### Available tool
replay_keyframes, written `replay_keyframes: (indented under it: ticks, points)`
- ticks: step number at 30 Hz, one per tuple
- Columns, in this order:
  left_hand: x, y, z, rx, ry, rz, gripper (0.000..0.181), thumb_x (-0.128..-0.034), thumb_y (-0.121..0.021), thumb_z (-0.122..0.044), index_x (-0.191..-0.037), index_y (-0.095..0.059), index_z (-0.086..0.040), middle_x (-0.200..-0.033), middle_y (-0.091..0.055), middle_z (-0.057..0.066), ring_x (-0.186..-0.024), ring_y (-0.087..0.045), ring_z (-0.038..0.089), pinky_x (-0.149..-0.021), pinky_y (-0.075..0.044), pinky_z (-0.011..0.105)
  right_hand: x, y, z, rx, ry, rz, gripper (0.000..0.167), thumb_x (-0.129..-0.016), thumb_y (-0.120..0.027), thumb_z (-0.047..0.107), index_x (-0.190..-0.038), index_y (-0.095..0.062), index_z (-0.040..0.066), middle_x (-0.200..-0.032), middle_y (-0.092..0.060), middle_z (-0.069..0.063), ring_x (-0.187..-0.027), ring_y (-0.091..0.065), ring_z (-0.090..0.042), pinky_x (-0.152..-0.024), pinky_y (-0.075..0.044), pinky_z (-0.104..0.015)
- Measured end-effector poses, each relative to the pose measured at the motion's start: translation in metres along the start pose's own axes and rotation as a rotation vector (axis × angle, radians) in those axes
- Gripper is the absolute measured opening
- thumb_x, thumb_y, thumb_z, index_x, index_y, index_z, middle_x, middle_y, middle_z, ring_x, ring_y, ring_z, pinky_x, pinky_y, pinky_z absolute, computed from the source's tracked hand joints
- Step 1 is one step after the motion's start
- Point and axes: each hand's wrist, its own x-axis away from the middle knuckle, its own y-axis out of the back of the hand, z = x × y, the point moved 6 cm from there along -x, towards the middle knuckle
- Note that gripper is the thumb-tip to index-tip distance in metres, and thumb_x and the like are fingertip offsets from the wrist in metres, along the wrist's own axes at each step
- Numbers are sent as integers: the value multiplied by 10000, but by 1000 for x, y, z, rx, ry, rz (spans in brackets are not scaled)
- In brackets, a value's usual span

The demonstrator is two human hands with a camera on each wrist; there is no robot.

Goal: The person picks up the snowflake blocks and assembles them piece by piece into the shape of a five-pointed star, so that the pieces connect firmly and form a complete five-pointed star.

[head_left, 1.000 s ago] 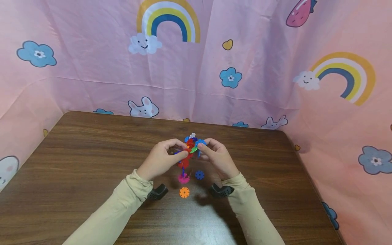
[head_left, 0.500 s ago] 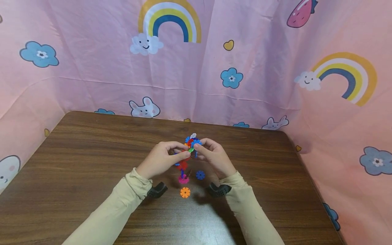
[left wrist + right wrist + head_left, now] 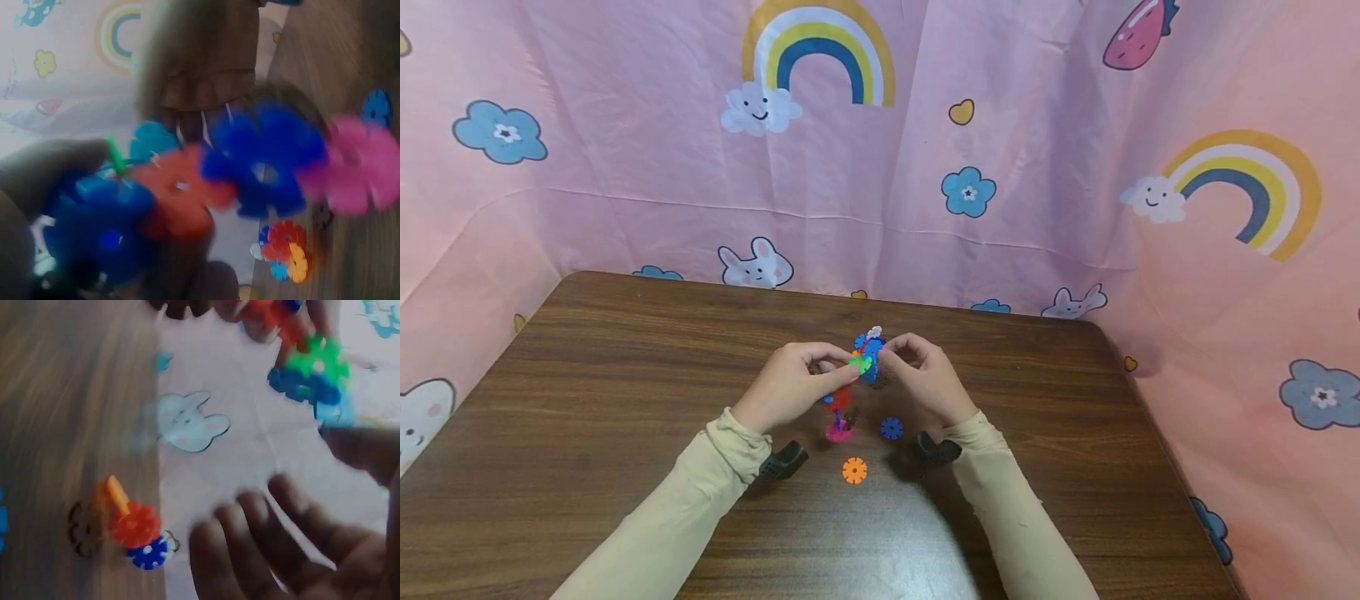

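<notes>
My left hand (image 3: 793,383) pinches a joined chain of notched plastic interlocking discs. In the left wrist view it runs from a blue disc (image 3: 94,206) through a red disc (image 3: 187,212) and another blue disc (image 3: 262,144) to a pink disc (image 3: 365,181). A green disc (image 3: 862,365) and blue ones sit at the end nearest my right hand (image 3: 928,379). In the right wrist view, the right thumb (image 3: 365,447) is at a light-blue piece below the green disc (image 3: 322,362). The other right fingers (image 3: 234,525) are spread away from the chain. Blur hides the joints.
A loose dark-blue disc (image 3: 891,428) and an orange disc (image 3: 854,471) lie on the wooden table (image 3: 625,400). Behind the hands stands another cluster of joined discs, with a red disc (image 3: 134,525). A patterned pink curtain (image 3: 880,167) borders the table.
The right hand has let go of the blue disc it pinched, and its fingers have parted. The left hand has tilted the chain, its pink end shifting slightly left and up.
</notes>
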Motion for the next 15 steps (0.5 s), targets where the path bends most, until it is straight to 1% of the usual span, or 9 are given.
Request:
replay_keyframes:
  ticks: [2, 3, 5, 7, 10, 12, 14, 15]
  points:
    - [0, 0, 1, -12, 15, 0, 316, -932, -779, -388, -1146, -774, -155, -846, -735, -12, -768, -643, 193, -660, -517, 339, -1, -1, -3, 32, 25, 39, 217, -1050, -623, 207, -1105, -664, 2, -987, -695, -102, -874, -666, -212, -815, -578, -378]
    - [-1, -1, 2, -15, 15, 2, 323, -933, -777, -394, -1150, -771, -155, -842, -733, -11, -767, -641, 194, -660, -515, 342, -1, -2, -4, 27, 32, 56, 214, -1053, -619, 208, -1096, -668, 5, -972, -696, -84, -871, -669, -220, -818, -585, -393]
    - [-1, -2, 3, 5, 16, 9, 350, -927, -782, -405, -1162, -765, -148, -849, -735, -4, -780, -651, 201, -677, -524, 349, 0, -2, -4, -32, 56, 83, 208, -1064, -599, 185, -1066, -663, -13, -924, -680, -103, -847, -657, -251, -817, -585, -421]
    - [-2, -3, 3, 30, 18, 11, 375, -910, -797, -418, -1166, -764, -145, -857, -741, -2, -787, -658, 199, -675, -523, 342, 1, -1, -1, -69, 83, 82, 211, -1066, -597, 184, -1020, -667, -9, -862, -653, -105, -815, -626, -252, -788, -572, -417]
    - [-2, -5, 5, 48, 27, 13, 418, -871, -831, -438, -1163, -767, -146, -852, -738, 1, -759, -632, 199, -625, -490, 316, 2, 1, 0, -81, 99, 76, 222, -1064, -600, 185, -969, -658, -7, -817, -614, -102, -786, -602, -227, -751, -553, -374]
    - [-2, -5, 5, 49, 30, 10, 428, -858, -844, -436, -1165, -769, -148, -858, -739, 4, -756, -627, 197, -607, -479, 309, 1, 4, -1, -107, 91, 58, 259, -1076, -570, 185, -981, -658, -39, -843, -641, -129, -789, -627, -211, -747, -568, -346]
    - [-2, -3, 5, 46, 21, -4, 424, -859, -846, -426, -1167, -769, -144, -865, -734, 16, -758, -621, 199, -604, -480, 314, -1, 10, -5, -134, 68, -2, 304, -1086, -527, 182, -996, -654, -80, -878, -664, -174, -786, -643, -216, -735, -579, -316]
    - [-2, -2, 5, 47, 15, -15, 416, -865, -842, -420, -1166, -769, -141, -878, -738, 17, -772, -635, 194, -621, -497, 319, -2, 13, -8, -124, 56, -42, 313, -1085, -523, 181, -1008, -657, -91, -894, -673, -190, -784, -647, -211, -730, -584, -311]
